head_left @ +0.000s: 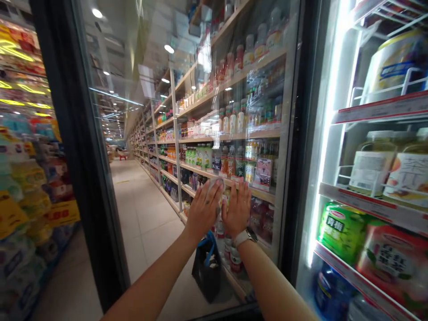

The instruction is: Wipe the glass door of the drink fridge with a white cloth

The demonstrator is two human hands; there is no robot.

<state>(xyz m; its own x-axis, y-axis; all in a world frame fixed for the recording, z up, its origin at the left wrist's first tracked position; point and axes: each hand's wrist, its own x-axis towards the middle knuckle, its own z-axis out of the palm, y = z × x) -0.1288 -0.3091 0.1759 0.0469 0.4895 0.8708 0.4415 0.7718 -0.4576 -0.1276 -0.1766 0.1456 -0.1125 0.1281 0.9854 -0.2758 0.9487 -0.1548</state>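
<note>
Both hands are raised to a glass cooler door (150, 147) at the middle of the head view. My left hand (204, 206) lies against the pane, fingers stretched upward, with a thin greyish thing (218, 183), perhaps a cloth, showing at its fingertips and right edge. Just to the right, my right hand (236, 207) rests flat on the glass, its fingers apart and nothing visible in it. A watch (251, 234) with a pale band is on the right wrist. Shelves of bottles show in the glass.
Right of the door's dark frame (294, 133), lit cooler shelves (374, 203) hold drink bottles and green and red packs. A dark bag (206, 272) with blue handles shows low in the glass. Stacked goods (30, 187) stand at the left.
</note>
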